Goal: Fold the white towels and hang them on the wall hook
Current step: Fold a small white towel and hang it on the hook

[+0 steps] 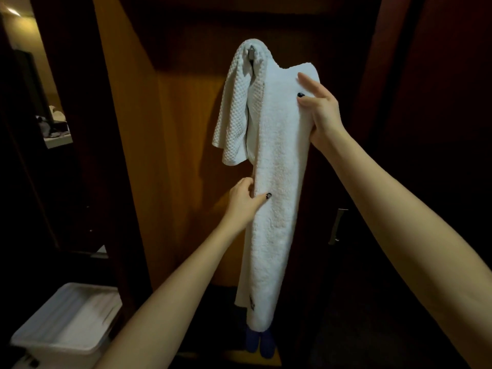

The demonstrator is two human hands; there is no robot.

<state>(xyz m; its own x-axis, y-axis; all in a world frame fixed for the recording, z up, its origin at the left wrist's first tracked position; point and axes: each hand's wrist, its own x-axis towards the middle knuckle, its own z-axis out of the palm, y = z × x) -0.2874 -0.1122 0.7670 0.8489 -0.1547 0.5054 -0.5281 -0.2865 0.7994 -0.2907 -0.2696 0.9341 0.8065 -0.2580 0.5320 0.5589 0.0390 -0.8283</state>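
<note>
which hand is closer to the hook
Right. The right hand holds the long towel near its top, just below and right of the hook; the left hand pinches it much lower, around mid-length.

Orange-brown wood panel fills frame centre. Dark door with metal lever handle at right. White plastic bin lower left. Dim warm light upper left

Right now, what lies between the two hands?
Only the long towel: the left hand pinches its left edge, the right hand holds its right edge higher up. The head view shows this.
</note>
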